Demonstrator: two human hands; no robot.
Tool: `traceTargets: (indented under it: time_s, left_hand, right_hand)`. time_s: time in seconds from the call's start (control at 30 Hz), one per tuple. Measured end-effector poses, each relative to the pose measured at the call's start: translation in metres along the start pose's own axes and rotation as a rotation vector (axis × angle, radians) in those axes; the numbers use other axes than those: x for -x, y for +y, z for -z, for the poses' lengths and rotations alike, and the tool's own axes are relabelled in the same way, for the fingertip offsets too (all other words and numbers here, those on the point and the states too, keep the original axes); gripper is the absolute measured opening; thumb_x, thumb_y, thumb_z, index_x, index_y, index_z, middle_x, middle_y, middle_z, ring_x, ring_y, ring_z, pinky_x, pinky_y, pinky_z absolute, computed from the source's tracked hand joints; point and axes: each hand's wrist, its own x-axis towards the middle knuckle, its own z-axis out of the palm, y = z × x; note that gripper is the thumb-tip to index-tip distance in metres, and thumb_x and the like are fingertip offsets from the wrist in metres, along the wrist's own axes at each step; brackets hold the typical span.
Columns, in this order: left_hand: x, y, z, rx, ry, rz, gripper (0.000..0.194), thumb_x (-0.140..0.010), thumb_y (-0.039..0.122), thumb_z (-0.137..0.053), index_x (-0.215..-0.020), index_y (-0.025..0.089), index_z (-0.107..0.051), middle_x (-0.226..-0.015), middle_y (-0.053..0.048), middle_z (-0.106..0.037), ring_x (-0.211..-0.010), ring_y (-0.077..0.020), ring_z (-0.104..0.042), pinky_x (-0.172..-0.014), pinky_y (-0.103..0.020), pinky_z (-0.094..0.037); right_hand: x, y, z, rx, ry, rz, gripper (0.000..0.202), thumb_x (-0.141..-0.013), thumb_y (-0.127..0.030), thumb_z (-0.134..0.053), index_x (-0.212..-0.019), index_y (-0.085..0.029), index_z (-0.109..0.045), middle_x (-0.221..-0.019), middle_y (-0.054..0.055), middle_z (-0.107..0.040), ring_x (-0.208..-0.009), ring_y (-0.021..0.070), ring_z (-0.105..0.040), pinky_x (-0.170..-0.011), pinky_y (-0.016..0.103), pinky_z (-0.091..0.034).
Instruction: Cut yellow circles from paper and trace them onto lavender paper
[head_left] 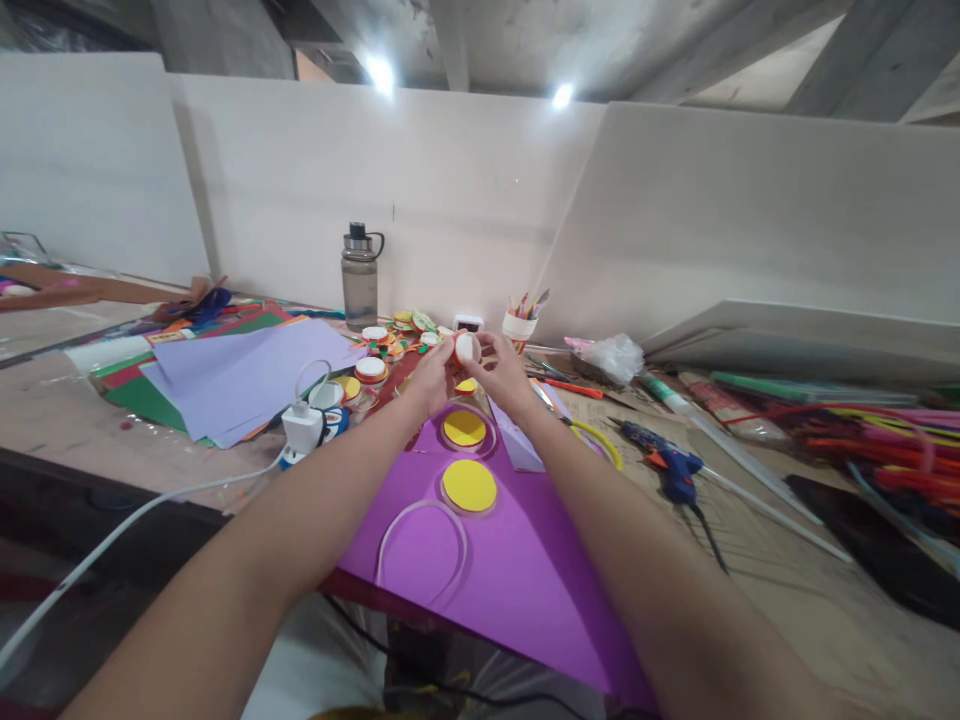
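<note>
Purple paper (517, 560) lies beneath my outstretched hands, left (433, 380) and right (504, 375), together gripping a white-faced disc (467, 348).

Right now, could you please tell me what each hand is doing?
Left hand: closed on the edge of a small white-topped disc.
Right hand: fingers on the same disc's other side.

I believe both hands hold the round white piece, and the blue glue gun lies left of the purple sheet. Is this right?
Not quite: the head view shows the blue glue gun right of the purple sheet. The left hand and right hand do hold the round white piece.
</note>
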Motion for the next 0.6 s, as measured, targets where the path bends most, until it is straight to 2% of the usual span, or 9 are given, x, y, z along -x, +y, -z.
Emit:
traceTargets:
  time_s: [0.1,0.2,0.27,0.33,0.43,0.6]
  left_hand:
    - [0.000,0.002,-0.001,0.039,0.060,0.026,0.022,-0.091,0.034,-0.055,-0.094,0.015,-0.066,-0.085,-0.007,-0.071,-0.079,-0.0156,-0.067,-0.073,-0.027,-0.053]
    - [0.001,0.005,0.000,0.045,0.145,0.076,0.032,-0.093,0.043,-0.049,-0.091,0.015,-0.064,-0.078,-0.007,-0.070,-0.072,-0.0156,-0.067,-0.061,-0.024,-0.050]
    - [0.003,0.008,0.001,0.025,0.204,0.097,0.041,-0.094,0.049,-0.043,-0.089,0.014,-0.064,-0.073,-0.007,-0.069,-0.064,-0.0152,-0.065,-0.052,-0.023,-0.045]
    - [0.004,0.010,0.002,0.009,0.253,0.085,0.046,-0.095,0.052,-0.038,-0.088,0.013,-0.064,-0.069,-0.007,-0.068,-0.056,-0.0138,-0.062,-0.048,-0.022,-0.041]
    - [0.004,0.013,0.001,0.004,0.276,0.034,0.051,-0.094,0.055,-0.037,-0.090,0.013,-0.064,-0.068,-0.007,-0.068,-0.051,-0.0120,-0.060,-0.046,-0.021,-0.038]
    - [0.003,0.018,-0.003,-0.001,0.318,-0.034,0.053,-0.093,0.057,-0.037,-0.102,0.014,-0.066,-0.066,-0.005,-0.069,-0.051,-0.0118,-0.059,-0.046,-0.022,-0.038]
  right_hand:
    - [-0.002,-0.002,0.000,-0.131,0.018,-0.070,0.038,-0.074,-0.037,-0.062,-0.107,-0.019,-0.057,-0.107,0.008,-0.062,-0.094,0.0193,-0.059,-0.079,0.033,-0.051]
    - [-0.005,0.001,0.002,-0.241,0.101,-0.185,0.037,-0.076,-0.043,-0.058,-0.105,-0.019,-0.055,-0.104,0.007,-0.064,-0.094,0.0185,-0.060,-0.081,0.033,-0.050]
    - [-0.005,0.006,0.002,-0.181,0.171,-0.266,0.039,-0.074,-0.044,-0.060,-0.103,-0.018,-0.055,-0.104,0.008,-0.065,-0.092,0.0193,-0.060,-0.081,0.034,-0.049]
    - [-0.002,0.011,0.001,-0.003,0.186,-0.311,0.039,-0.071,-0.042,-0.065,-0.098,-0.016,-0.057,-0.102,0.010,-0.066,-0.091,0.0213,-0.061,-0.082,0.036,-0.048]
    - [0.004,0.014,-0.002,0.247,0.091,-0.306,0.033,-0.070,-0.037,-0.067,-0.094,-0.014,-0.062,-0.099,0.011,-0.068,-0.090,0.0233,-0.062,-0.083,0.038,-0.048]
    - [0.011,0.010,-0.006,0.353,-0.084,-0.189,0.029,-0.070,-0.018,-0.063,-0.099,-0.016,-0.068,-0.098,0.009,-0.071,-0.087,0.0212,-0.065,-0.082,0.034,-0.049]
